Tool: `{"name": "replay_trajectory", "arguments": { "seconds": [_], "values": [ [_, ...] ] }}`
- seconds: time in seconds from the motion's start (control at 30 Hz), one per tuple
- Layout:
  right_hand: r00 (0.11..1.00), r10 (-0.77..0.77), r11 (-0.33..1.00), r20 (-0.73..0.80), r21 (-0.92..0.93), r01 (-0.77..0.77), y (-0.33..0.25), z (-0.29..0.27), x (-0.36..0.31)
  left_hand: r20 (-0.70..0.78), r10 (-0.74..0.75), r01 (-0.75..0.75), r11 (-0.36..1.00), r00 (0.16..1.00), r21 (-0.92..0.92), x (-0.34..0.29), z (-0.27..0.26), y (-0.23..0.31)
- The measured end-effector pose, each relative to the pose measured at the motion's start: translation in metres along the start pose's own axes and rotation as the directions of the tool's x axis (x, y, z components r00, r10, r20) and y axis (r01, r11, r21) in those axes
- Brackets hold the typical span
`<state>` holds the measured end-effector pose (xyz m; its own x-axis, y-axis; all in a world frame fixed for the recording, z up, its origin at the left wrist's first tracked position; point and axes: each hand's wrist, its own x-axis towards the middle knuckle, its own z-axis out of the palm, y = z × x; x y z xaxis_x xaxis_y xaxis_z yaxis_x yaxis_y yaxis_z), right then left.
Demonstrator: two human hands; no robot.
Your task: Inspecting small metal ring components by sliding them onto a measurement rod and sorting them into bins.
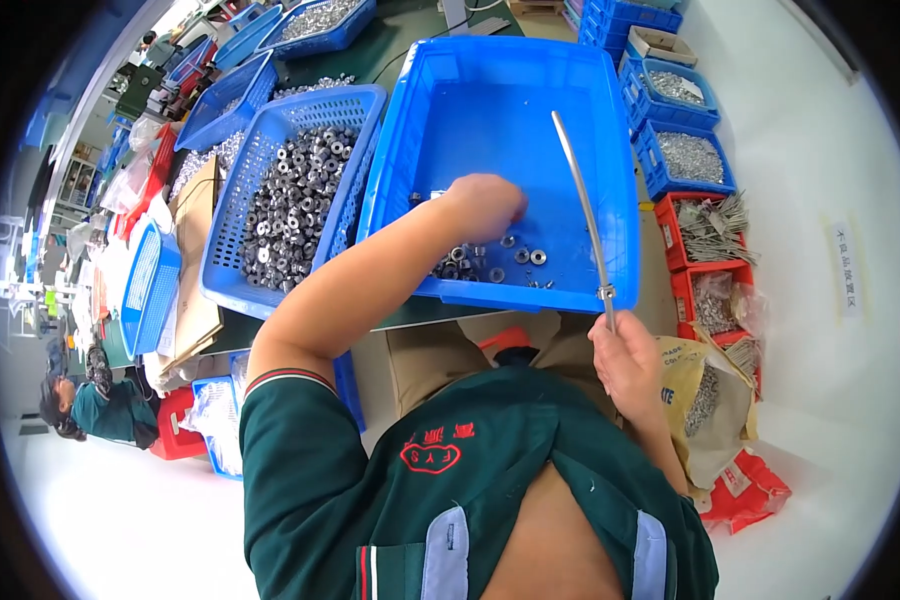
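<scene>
My right hand (628, 358) grips the lower end of a long, thin metal rod (582, 190) at the bin's near right corner. The rod stands up at a slant over the bin, and a small nut-like metal piece (606, 292) sits on it just above my fingers. My left hand (485, 207) reaches into the large blue bin (625, 130), over its near half; it is blurred and its fingers are mostly hidden. Close below that hand lies a heap of metal nuts (458, 265), with a few loose metal rings (538, 257) beside it.
Left of the bin, a perforated blue basket (228, 250) is full of dark-centred nuts (300, 200). Along the right wall stand blue crates of small metal parts (690, 157) and red bins of rods (715, 230). Another person (110, 410) is at far left.
</scene>
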<state>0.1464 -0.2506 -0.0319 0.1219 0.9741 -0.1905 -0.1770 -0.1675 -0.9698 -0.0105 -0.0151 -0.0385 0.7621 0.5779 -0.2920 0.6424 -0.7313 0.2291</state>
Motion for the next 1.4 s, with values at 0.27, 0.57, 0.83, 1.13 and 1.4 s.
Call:
{"name": "replay_trajectory", "arguments": {
  "seconds": [0.27,0.57,0.83,1.13,1.4],
  "values": [
    [0.999,0.033,0.998,0.042,-0.054,-0.031,0.0,-0.007,-0.004,-0.047,-0.115,-0.062,-0.133,0.992,-0.989,-0.002,-0.036,-0.019],
    [0.994,0.03,0.995,0.108,-0.093,-0.019,-0.001,-0.006,-0.003,-0.165,-0.089,-0.186,-0.38,0.982,-0.906,-0.012,-0.044,-0.013],
    [0.984,0.105,0.994,0.144,-0.046,-0.099,-0.016,-0.003,-0.007,-0.186,-0.076,-0.201,-0.399,0.98,-0.895,-0.014,-0.045,-0.02],
    [0.967,0.196,0.981,0.161,-0.029,-0.194,-0.029,-0.006,-0.011,-0.176,-0.133,-0.206,-0.255,0.975,-0.945,-0.017,-0.048,-0.033],
    [0.979,0.109,0.991,0.17,-0.095,-0.094,-0.026,0.003,-0.009,-0.268,0.027,-0.242,-0.352,0.963,-0.904,-0.02,-0.051,-0.035]
  ]
}}
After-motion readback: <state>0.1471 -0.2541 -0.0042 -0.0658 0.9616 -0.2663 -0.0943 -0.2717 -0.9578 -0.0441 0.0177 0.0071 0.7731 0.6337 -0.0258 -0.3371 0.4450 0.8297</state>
